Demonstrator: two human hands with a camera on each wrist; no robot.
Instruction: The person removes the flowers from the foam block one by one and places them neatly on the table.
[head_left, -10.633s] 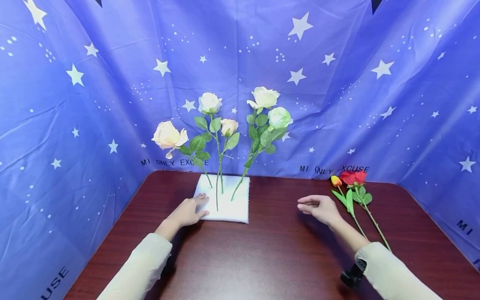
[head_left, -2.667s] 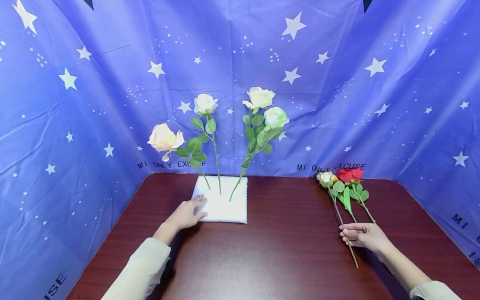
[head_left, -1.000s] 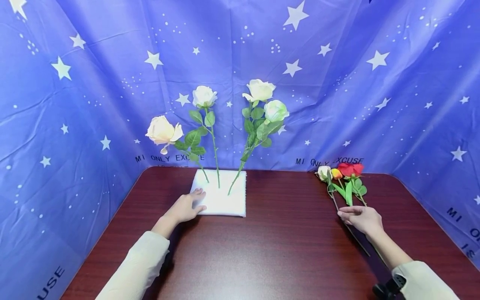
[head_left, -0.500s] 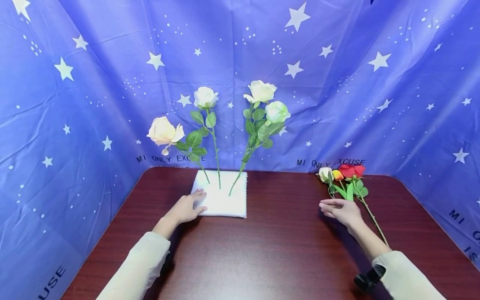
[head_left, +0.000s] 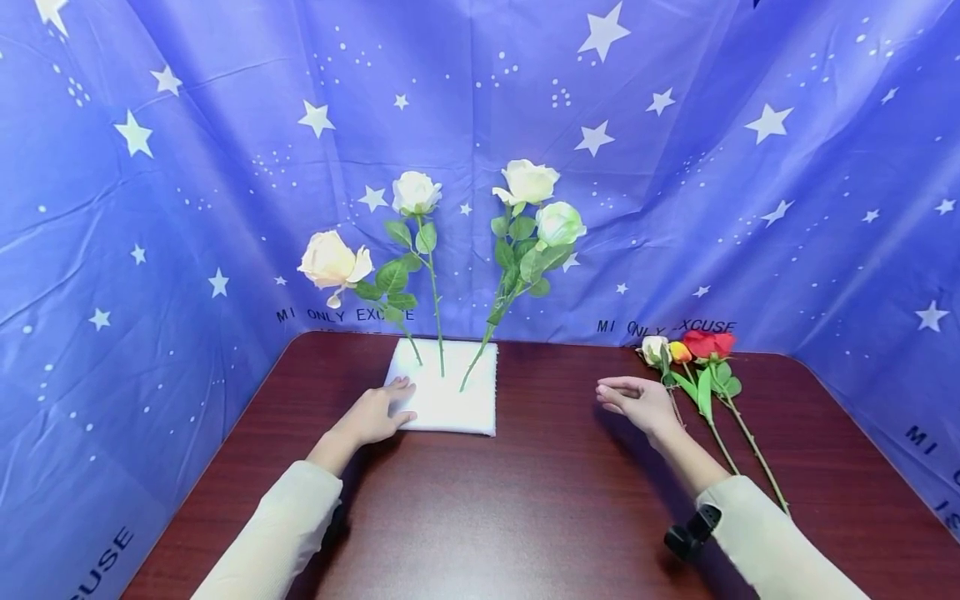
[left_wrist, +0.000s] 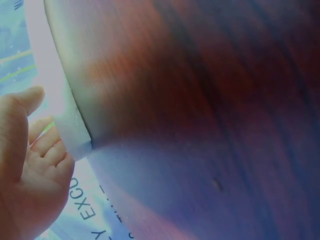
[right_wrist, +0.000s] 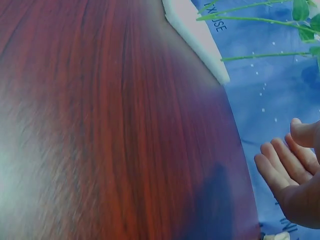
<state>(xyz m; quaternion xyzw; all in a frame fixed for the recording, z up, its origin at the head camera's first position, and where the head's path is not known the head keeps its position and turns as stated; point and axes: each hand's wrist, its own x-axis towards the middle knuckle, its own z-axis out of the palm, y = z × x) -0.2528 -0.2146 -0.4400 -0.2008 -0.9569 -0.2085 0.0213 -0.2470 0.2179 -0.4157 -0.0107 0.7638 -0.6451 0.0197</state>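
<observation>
My left hand (head_left: pixel 372 415) rests on the left edge of a white foam block (head_left: pixel 476 417), fingers spread and relaxed. Several artificial roses stand in the block: a peach rose (head_left: pixel 330 260) leaning left, a white rose (head_left: pixel 417 194), and at right a cream-white rose (head_left: pixel 527 182) beside a green-tinged rose (head_left: pixel 560 223). My right hand (head_left: pixel 642 407) is held over the table between the block and the flowers at right, its fingers lightly bent with nothing in them. A small pale rose (head_left: pixel 654 350) lies just behind it, its stem partly hidden by the hand and forearm.
Beside the pale rose lie an orange-yellow tulip (head_left: pixel 680 352) and a red rose (head_left: pixel 708 344), stems toward the front right. The dark red wooden table (head_left: pixel 480 517) is enclosed at the back and sides by a blue star-patterned cloth (head_left: pixel 465 83).
The small pale rose, earlier standing in the foam, was carried right and laid beside the tulip. My right hand has let go of it and moved left. My left hand stays put.
</observation>
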